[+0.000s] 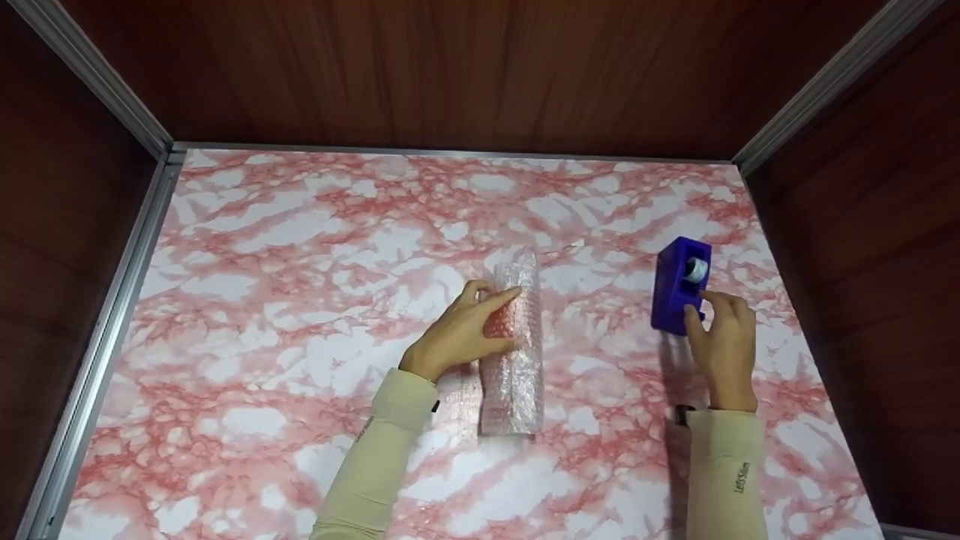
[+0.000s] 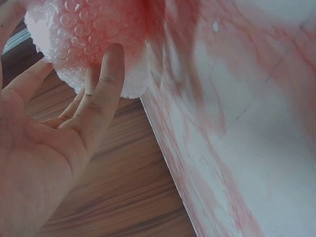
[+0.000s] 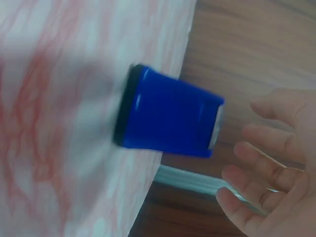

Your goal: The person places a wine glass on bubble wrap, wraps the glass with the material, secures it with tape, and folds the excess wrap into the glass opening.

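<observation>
A bubble wrap roll (image 1: pixel 517 375), clear and crinkled, lies lengthwise near the middle of the table. My left hand (image 1: pixel 461 334) holds it from its left side, thumb and fingers spread around it. In the left wrist view the fingers (image 2: pixel 106 84) press against the bubbles of the wrap (image 2: pixel 91 29). To the right stands a blue tape dispenser (image 1: pixel 670 289) with a tape roll (image 1: pixel 696 270) near its far end. My right hand (image 1: pixel 724 341) is over its near end, fingers loosely bent. The right wrist view has this hand (image 3: pixel 276 163) apart from the dispenser (image 3: pixel 170 113), with nothing in it.
The table (image 1: pixel 300 247) has a red and white marbled top. Dark wood panels (image 1: pixel 450 75) with metal edge strips (image 1: pixel 97 360) close it in at the back and both sides.
</observation>
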Demonstrator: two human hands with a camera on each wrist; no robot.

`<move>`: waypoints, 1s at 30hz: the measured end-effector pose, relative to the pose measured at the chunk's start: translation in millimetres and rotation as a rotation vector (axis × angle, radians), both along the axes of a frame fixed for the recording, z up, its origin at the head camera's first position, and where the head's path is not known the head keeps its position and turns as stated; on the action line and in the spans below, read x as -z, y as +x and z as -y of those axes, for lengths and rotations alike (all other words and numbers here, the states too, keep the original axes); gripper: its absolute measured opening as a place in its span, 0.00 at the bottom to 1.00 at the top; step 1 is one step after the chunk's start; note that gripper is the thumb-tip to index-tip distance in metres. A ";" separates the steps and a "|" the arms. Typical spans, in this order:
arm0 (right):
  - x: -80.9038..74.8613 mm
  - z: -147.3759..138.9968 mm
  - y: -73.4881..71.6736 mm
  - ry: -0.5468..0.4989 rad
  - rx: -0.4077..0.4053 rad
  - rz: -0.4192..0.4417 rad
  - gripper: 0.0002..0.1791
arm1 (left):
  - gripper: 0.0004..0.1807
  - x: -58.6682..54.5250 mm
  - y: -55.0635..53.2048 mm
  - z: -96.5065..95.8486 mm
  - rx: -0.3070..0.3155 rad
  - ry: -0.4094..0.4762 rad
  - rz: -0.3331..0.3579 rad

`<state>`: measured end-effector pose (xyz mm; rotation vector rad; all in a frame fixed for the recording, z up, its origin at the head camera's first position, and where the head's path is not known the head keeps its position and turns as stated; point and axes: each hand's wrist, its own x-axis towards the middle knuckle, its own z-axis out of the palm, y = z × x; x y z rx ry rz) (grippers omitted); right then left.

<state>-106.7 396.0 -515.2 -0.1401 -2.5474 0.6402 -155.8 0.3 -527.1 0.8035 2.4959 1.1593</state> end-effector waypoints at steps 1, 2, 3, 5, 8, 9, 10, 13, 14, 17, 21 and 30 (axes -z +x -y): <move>0.8 -1.9 0.3 -0.004 0.013 0.015 0.17 | 0.46 0.0 0.1 -0.1 -0.001 0.000 -0.003; 1.3 -3.4 0.5 -0.013 0.025 0.034 0.17 | 0.46 -0.1 0.3 -0.2 -0.002 0.001 -0.006; 1.8 -4.6 0.7 -0.024 0.038 0.056 0.17 | 0.45 -0.2 0.4 -0.3 -0.004 0.003 -0.009; 2.5 -6.3 0.3 -0.059 0.060 0.100 0.18 | 0.45 -0.3 0.7 -0.3 -0.003 0.005 -0.013; 3.8 -7.7 -0.7 -0.135 0.103 0.158 0.20 | 0.45 -0.3 1.3 -0.2 -0.004 0.007 -0.010; 4.4 -8.2 -1.3 -0.160 0.119 0.173 0.20 | 0.45 -0.2 1.4 -0.2 -0.004 0.007 -0.008; 4.7 -8.5 -2.0 -0.184 0.135 0.185 0.21 | 0.45 -0.1 1.4 -0.2 -0.004 0.007 -0.006; 5.8 -10.3 -5.4 -0.246 0.177 0.207 0.21 | 0.44 0.1 0.9 -0.5 -0.007 0.005 -0.011; 5.5 -10.6 -6.9 -0.263 0.187 0.216 0.22 | 0.44 0.0 0.8 -0.6 -0.008 0.004 -0.013; 5.8 -11.7 -11.0 -0.315 0.221 0.235 0.21 | 0.44 -0.1 0.9 -1.0 -0.007 0.000 -0.021; 6.7 -10.7 -14.0 -0.355 0.285 0.258 0.20 | 0.44 -0.4 2.0 -1.5 -0.005 0.005 -0.010; -0.9 -8.5 -19.5 -0.457 0.325 0.395 0.20 | 0.44 0.7 2.5 -2.9 -0.007 0.000 -0.020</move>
